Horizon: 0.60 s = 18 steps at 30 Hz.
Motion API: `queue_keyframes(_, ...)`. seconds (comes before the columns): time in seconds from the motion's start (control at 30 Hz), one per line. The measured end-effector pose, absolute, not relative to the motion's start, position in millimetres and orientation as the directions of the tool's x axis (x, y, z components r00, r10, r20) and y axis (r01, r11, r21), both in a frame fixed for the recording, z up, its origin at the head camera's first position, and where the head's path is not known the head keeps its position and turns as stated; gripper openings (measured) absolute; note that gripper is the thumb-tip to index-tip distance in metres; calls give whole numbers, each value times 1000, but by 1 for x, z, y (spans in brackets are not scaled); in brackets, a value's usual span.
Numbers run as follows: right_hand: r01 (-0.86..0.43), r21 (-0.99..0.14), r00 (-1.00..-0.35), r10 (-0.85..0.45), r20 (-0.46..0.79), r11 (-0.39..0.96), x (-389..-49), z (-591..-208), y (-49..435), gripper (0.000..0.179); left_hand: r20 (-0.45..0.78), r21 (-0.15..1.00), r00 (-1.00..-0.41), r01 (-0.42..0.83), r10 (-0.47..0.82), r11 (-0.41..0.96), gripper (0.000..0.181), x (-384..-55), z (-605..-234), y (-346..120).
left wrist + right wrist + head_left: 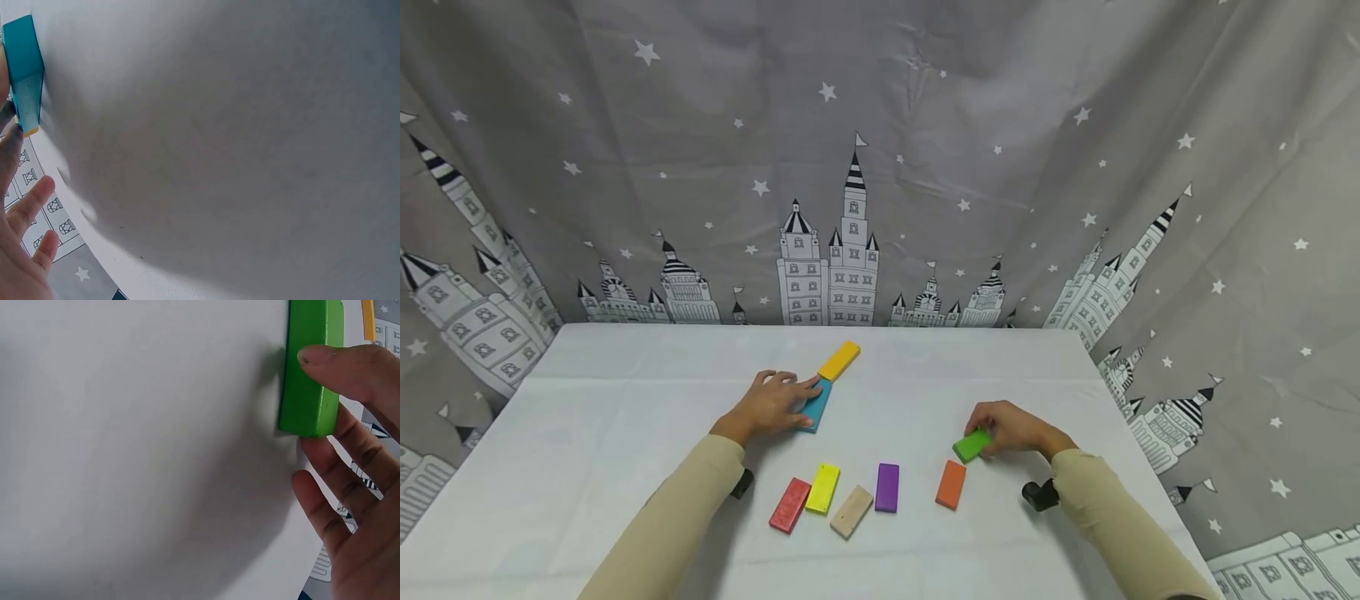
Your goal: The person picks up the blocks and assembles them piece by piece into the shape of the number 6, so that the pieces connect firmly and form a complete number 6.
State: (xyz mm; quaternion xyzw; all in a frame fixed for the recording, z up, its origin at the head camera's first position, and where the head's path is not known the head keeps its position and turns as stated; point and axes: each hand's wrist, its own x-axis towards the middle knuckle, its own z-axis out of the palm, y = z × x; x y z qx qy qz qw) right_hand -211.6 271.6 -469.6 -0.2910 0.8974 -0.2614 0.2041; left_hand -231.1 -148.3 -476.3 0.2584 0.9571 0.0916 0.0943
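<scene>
My left hand (769,405) is over a blue rectangular block (817,408) at the centre-left of the table, holding it between thumb and fingertips at its two ends. In the left wrist view the blue block (25,53) shows its edge, two fingers spread away from it. A golden-yellow block (839,361) lies end to end with the blue one, at its far end. Towards the right, my right hand (1013,428) pinches a green block (972,445). The right wrist view shows the thumb on one face of the green block (303,403), fingers behind it.
Nearer me lie a red block (790,505), a yellow block (823,488), a bare wood block (852,512), a purple block (887,487) and an orange block (951,484), just below the green one. A grey curtain (925,108) with printed castles hangs behind the white table (587,417).
</scene>
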Motion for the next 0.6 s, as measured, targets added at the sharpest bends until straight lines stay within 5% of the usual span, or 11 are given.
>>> queue_keyframes(0.6,-423,-579,-734,-639,-232,697,-231,-462,227,29,-141,231,-851,469,506,852,64,-229,-474,-147)
